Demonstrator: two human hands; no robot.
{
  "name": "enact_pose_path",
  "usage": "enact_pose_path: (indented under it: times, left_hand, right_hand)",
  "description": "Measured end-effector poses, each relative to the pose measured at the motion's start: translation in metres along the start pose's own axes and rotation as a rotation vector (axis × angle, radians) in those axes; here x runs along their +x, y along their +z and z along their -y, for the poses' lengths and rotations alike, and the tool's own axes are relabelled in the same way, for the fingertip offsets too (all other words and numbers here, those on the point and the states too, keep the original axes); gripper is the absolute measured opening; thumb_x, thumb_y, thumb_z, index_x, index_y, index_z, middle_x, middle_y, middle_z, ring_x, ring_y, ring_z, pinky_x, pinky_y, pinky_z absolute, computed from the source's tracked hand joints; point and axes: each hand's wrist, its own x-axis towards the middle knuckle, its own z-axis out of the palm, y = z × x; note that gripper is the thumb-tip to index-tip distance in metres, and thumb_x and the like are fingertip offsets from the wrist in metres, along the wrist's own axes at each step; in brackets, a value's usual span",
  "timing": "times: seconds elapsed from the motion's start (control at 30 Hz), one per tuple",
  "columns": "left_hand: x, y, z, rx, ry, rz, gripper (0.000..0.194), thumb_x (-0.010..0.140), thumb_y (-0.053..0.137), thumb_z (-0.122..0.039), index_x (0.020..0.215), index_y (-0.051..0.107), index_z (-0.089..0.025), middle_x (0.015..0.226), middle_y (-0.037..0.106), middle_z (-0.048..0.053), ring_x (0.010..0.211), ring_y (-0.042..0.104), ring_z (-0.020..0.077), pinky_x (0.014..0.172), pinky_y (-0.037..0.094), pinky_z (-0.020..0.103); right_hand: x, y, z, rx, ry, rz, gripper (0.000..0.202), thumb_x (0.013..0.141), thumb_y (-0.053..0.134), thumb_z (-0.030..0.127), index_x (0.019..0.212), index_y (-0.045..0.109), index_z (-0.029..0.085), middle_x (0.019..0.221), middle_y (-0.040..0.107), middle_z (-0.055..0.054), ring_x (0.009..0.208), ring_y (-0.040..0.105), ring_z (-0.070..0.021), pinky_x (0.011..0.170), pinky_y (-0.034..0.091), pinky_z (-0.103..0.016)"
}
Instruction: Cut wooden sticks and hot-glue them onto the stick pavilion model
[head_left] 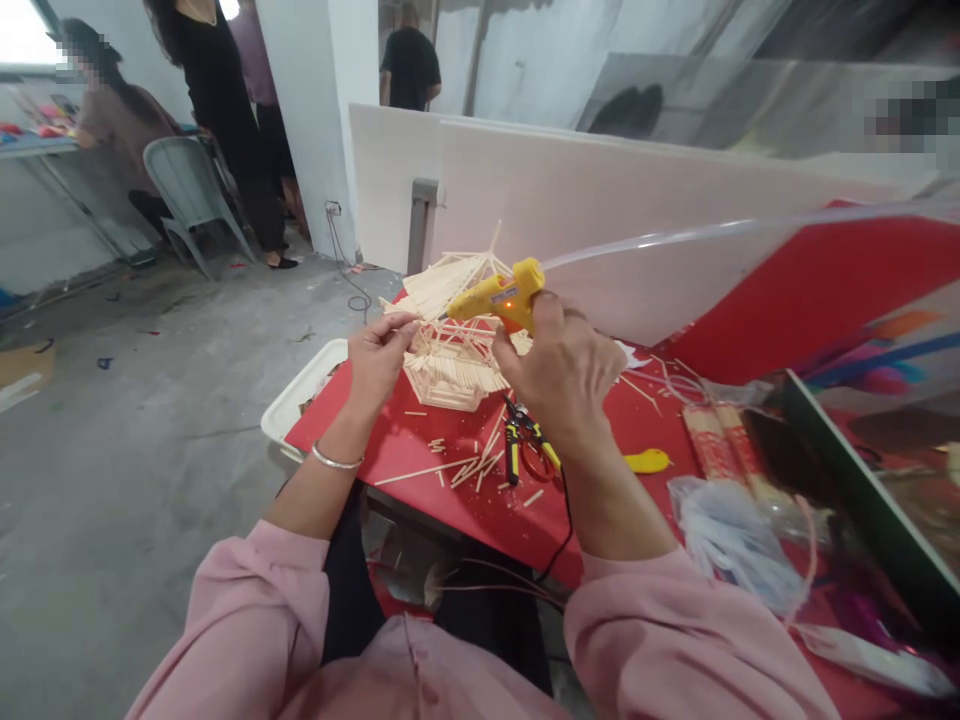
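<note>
The right hand [564,372] is wrapping closed around the handle of a yellow glue gun [501,295], its nozzle aiming left at the stick house [450,340], while the left hand [379,352] is pinching its fingertips together on something thin at the roof edge, probably a single stick, though it is too small to tell. The house is sitting on the red table [480,510], just beyond both hands. It is looking very light and brittle, built of thin wooden sticks joined by glue, so it is likely crushing or shedding pieces under any squeeze; the flat base is seeming the safest place to hold it, not the fanned roof. The glue gun is rigid and its tip is probably hot. Loose sticks [469,468] and pliers [525,445] are lying near the house. A white tray [289,410] is hanging past the table's left edge; its contents are barely showing. A clear bag [724,535] on the right is holding pale, feathery material
</note>
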Motion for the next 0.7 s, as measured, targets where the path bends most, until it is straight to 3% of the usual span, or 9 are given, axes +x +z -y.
enact_pose_path:
  times: [0.33,0.7]
  left_hand:
    - [0.006,0.005,0.016,0.095,0.151,-0.054,0.005,0.075,0.075,-0.025,0.079,0.077,-0.024,0.079,0.07,0.001,0.069,0.058,0.0117,0.063,0.047,0.025]
    - [0.006,0.003,0.017,0.118,0.151,-0.055,0.004,0.077,0.074,-0.025,0.079,0.077,-0.023,0.08,0.071,0.001,0.075,0.061,0.013,0.067,0.048,0.026]
  right_hand:
    - [0.008,0.006,0.002,-0.031,-0.074,0.023,0.046,0.09,0.044,0.039,0.128,0.055,0.015,0.098,0.063,-0.014,0.081,0.054,-0.0235,0.067,0.034,-0.034]
    - [0.009,0.008,0.003,-0.019,-0.077,0.033,0.045,0.091,0.043,0.039,0.127,0.055,0.015,0.097,0.064,-0.015,0.083,0.056,-0.0251,0.067,0.035,-0.034]
